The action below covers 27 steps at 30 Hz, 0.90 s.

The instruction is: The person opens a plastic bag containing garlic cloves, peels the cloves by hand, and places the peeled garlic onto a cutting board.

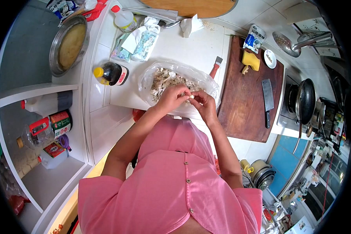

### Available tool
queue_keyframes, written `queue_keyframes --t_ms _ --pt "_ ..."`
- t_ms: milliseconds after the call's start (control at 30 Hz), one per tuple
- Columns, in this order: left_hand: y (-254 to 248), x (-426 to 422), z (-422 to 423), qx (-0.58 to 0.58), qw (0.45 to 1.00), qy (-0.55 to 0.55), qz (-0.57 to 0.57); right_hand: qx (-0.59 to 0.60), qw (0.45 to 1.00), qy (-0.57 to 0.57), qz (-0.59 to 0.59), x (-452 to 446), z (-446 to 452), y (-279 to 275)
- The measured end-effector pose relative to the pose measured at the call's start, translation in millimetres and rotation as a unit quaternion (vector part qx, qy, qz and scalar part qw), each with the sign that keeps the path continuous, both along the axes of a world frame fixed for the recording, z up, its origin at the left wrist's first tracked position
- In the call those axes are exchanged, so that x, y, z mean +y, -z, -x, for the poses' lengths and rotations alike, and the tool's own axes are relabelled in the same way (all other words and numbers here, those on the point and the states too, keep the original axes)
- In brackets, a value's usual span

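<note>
Both hands meet over the near edge of a clear plastic bag (146, 84) lying open on the white counter. Inside the bag are many pale and brown dried pieces (165, 78). Between the fingertips is a small whitish piece (191, 96). My left hand (173, 97) pinches it from the left, and my right hand (204, 105) has its fingers closed on it from the right. What exactly the small piece is cannot be made out.
On the right, a wooden board (241, 105) bears a cleaver (268, 97), a yellow sponge-like item (251, 61) and a small white dish (270, 58). A red-handled brush (215, 67) lies beside it. A dark bottle (117, 74) and tissue packs (144, 45) are at left.
</note>
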<state>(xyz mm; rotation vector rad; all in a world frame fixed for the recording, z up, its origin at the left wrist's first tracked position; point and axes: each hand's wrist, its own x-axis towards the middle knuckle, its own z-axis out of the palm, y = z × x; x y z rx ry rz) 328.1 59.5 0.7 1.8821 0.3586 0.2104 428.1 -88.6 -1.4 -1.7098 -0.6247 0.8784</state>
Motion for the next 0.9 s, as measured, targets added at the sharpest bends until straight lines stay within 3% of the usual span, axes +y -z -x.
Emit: queue_keyframes --t_ms 233,433,567,900 --pt "-4.0 6.1 -1.5 0.002 0.999 0.035 0.035 -0.038 0.999 -0.02 0.006 2.1 -2.1 -9.0" --pt "-1.0 -1.9 0.3 0.052 0.992 -0.042 0.108 -0.157 0.987 -0.044 0.002 10.4 -4.9 -25.9" --pt "-2.4 -4.0 -1.3 0.056 0.992 -0.068 0.089 -0.223 0.973 -0.061 -0.005 11.3 -6.2 -17.3" --pt "-4.1 3.0 -2.3 0.012 0.998 -0.01 0.061 -0.132 0.99 -0.054 0.013 10.3 -7.0 -30.0"
